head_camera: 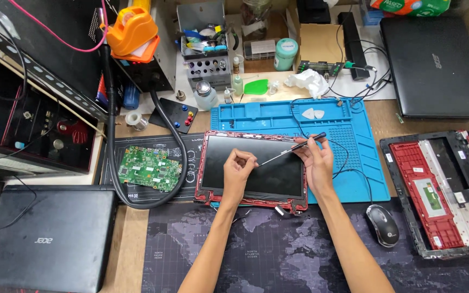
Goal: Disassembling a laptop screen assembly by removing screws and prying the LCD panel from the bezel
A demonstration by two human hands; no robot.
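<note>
A laptop screen panel (267,187) in a red frame lies face up on the desk, partly over a blue work mat (354,130). My left hand (238,169) rests on the dark panel with its fingers pinched at something small. My right hand (317,160) holds a thin black-handled screwdriver (294,146) by its handle. The shaft slants down and to the left, and its tip sits just beside my left fingertips.
A green circuit board (149,167) lies left of the screen, ringed by a black hose (114,163). A closed black laptop (44,239) is at front left, another (435,59) at back right. A red laptop base (441,190) and a mouse (382,224) are on the right.
</note>
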